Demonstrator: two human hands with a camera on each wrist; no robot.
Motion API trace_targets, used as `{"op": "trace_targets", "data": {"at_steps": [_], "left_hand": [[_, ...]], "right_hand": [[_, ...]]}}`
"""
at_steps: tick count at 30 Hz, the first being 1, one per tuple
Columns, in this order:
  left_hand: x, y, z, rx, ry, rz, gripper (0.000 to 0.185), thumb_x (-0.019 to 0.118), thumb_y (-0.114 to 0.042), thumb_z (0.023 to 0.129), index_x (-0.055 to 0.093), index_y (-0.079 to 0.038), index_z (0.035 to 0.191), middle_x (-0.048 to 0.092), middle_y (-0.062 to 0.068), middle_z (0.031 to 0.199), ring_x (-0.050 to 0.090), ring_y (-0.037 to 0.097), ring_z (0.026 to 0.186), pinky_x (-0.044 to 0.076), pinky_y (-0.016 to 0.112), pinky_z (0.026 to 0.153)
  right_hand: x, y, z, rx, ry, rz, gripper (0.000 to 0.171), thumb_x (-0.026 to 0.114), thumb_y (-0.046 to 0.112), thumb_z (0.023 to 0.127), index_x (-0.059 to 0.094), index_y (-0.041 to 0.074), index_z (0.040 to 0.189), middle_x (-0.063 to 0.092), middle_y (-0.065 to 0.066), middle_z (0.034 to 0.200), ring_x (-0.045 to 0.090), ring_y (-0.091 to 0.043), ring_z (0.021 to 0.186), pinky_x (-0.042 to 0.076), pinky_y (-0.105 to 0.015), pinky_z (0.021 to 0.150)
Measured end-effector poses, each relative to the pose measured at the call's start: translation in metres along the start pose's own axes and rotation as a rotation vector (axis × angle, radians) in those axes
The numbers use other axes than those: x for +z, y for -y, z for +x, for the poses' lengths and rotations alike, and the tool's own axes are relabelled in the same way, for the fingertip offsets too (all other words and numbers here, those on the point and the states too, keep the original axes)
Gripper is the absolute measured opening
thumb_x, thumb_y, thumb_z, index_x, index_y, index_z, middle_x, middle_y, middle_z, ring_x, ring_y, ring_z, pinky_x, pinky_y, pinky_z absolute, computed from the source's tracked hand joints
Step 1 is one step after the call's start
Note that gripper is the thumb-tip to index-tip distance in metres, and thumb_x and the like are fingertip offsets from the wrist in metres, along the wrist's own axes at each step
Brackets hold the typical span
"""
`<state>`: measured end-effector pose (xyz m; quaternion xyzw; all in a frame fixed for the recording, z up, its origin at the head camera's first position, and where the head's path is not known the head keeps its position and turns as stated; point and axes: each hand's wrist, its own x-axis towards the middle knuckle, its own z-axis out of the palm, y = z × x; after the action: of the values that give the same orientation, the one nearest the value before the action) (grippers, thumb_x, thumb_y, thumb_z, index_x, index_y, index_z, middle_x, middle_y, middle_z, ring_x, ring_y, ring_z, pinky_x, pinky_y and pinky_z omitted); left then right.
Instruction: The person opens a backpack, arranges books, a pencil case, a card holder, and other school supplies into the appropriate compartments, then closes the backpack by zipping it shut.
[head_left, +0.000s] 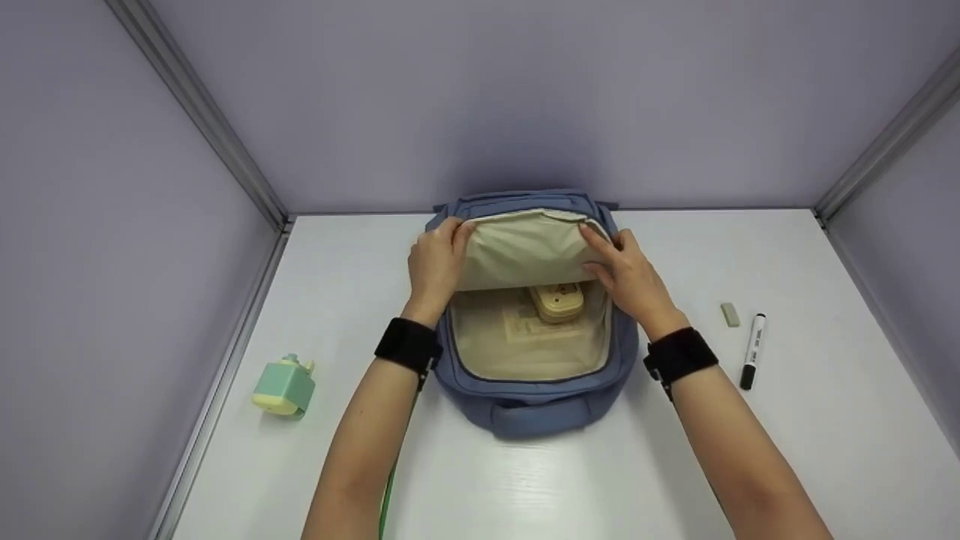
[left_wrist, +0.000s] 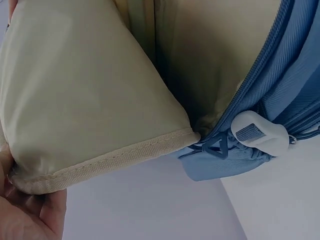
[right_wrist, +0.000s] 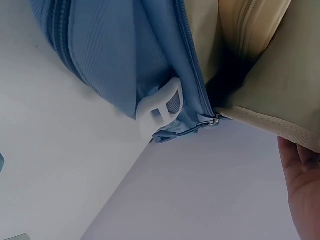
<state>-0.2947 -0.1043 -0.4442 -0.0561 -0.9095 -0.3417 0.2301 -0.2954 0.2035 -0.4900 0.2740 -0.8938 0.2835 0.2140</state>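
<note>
A blue backpack (head_left: 536,420) lies on the table, its front flap (head_left: 529,244) raised to bare a cream lining. At the flap's left edge my left hand (head_left: 436,262) pinches the cloth between thumb and fingers; the left wrist view shows this grip on the bound border. My right hand (head_left: 637,281) holds the flap's right edge, and some of its fingers are hidden behind the cloth. Inside the bag sits a yellow zippered case (head_left: 559,304), its upper part covered by the flap. A white strap buckle (right_wrist: 160,107) hangs at the bag's side.
On the table's left stands a green and yellow pencil sharpener-like box (head_left: 285,388). To the right lie a small grey-green block (head_left: 730,314) and a white marker with black cap (head_left: 754,351). Pale walls (head_left: 525,97) enclose the table. A green strip (head_left: 388,495) shows beside the left forearm.
</note>
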Motion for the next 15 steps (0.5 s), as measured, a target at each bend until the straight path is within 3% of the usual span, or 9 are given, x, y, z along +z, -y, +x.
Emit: {"op": "trace_targets", "data": {"at_steps": [9,15], "left_hand": [[-0.009,0.004,-0.001,0.026,0.007,0.017,0.041,0.057,-0.044,0.099,0.071,-0.006,0.108,0.071,0.008,0.087,0.067,0.02,0.075,0.053,0.037,0.064],[-0.034,0.027,0.004,-0.094,0.042,0.027,0.045,0.055,-0.046,0.099,0.068,-0.006,0.115,0.069,0.01,0.097,0.068,0.022,0.085,0.053,0.04,0.071]], "right_hand": [[-0.001,-0.001,-0.001,0.117,-0.04,-0.046,0.057,0.066,0.018,0.094,0.046,0.026,0.148,0.044,-0.02,0.099,0.045,-0.026,0.069,0.045,-0.043,0.061],[-0.004,-0.003,0.003,0.21,-0.021,-0.056,0.058,0.067,0.019,0.094,0.045,0.025,0.148,0.042,-0.02,0.097,0.044,-0.027,0.069,0.045,-0.045,0.062]]}}
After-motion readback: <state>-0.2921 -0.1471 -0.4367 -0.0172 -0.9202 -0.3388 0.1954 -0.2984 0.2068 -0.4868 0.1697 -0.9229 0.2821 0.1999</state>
